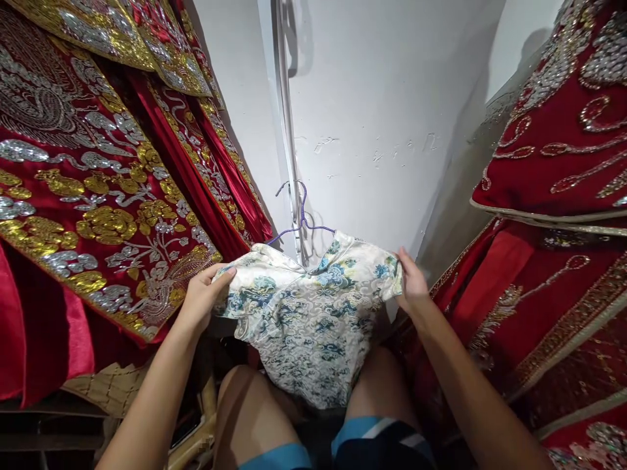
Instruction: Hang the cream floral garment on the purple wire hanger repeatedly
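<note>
A short-sleeved floral garment [313,326], white with blue and green patterns, is spread out above the knees. A purple hanger [304,224] sits inside its neckline, with the hook pointing up in front of a metal rail. My left hand [208,294] pinches the sleeve at the left, thumb on top. At the right, my right hand [413,281] grips the other sleeve's edge, its fingers partly behind the cloth. Whether the hook touches the rail is unclear.
Red garments with gold and silver embroidery [108,222] hang at the left. More red beaded garments [563,150] are at the right. A vertical metal rail [284,98] stands against the pale wall [382,85]. Bare knees are below the garment.
</note>
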Demonstrator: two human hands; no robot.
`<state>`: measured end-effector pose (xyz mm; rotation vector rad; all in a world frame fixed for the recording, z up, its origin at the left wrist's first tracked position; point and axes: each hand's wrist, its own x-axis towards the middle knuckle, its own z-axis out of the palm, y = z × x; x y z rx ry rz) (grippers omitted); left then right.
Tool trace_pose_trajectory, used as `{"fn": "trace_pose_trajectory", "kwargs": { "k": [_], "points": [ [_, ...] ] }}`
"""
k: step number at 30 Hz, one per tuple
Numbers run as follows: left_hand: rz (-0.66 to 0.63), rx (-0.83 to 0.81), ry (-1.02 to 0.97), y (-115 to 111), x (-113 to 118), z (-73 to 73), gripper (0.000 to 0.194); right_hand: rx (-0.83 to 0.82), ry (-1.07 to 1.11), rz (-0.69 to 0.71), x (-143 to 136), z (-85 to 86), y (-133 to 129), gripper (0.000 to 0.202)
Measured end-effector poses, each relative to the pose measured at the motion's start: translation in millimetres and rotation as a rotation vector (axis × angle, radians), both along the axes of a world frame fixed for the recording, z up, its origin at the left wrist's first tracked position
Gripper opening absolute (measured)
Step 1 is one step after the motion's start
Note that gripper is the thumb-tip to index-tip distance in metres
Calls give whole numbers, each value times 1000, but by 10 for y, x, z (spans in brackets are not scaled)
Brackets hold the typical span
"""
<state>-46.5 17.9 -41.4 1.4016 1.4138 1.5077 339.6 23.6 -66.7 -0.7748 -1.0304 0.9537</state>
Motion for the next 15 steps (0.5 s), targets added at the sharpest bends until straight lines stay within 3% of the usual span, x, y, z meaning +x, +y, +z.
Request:
{"fn": "trace_pose_trajectory", "kwargs": {
  "k": [2,4,7,9,12,15],
  "points": [
    [12,-12,-173,59,46,61,51,8,3,9,44,100,11,43],
    [47,66,-186,90,167,213,53,41,34,-61,84,235,23,42],
    [29,258,47,2,370,471,52,124,173,-321,158,405,-24,46],
    [2,374,358,-132,466,551,59,167,240,-476,210,431,-162,44],
    [61,484,831,-287,560,424,79,171,208,-546,207,328,-555,38],
    [130,595,949,-253,675,79,84,172,62,-505,7,170,-1031,39]
  ]
}}
